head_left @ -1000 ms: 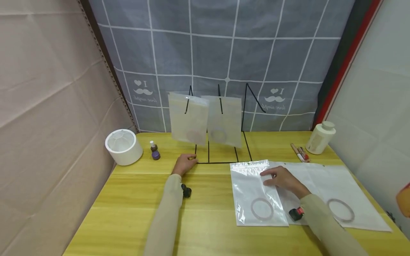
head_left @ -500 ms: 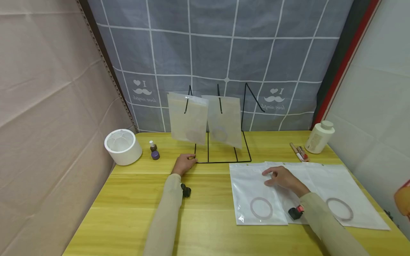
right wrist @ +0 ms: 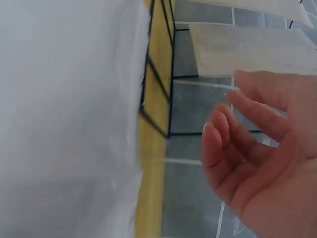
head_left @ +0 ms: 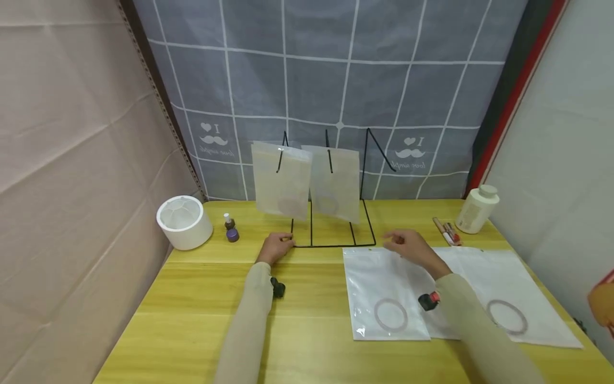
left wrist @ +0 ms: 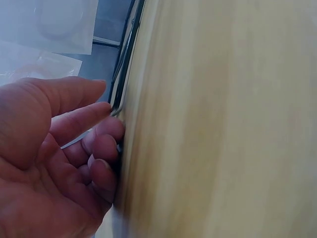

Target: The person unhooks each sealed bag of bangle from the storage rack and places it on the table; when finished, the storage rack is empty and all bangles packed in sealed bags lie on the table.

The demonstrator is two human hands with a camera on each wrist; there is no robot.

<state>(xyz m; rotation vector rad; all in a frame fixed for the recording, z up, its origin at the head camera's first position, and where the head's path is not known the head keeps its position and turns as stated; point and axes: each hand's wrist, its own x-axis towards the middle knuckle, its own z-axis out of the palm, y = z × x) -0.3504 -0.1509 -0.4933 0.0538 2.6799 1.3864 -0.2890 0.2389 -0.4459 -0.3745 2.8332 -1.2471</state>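
Note:
My left hand rests on the table at the front left corner of a black wire rack. In the left wrist view its bent fingertips lie right at the rack's corner wire. Two white zip bags hang from the rack's left and middle hooks; the right hook is bare. My right hand is over the back edge of the flat bags, fingers loosely bent and holding nothing. Beneath and beside it lies a clear-fronted zip bag with a pinkish ring showing inside.
More white bags overlap at the right, one showing another ring. Behind them are lipstick-like tubes and a white bottle. At the left stand a white round container and a small purple-and-brown bottle.
My right hand has come off the near zip bag and moved back toward the rack. The bag and my left hand stay in place.

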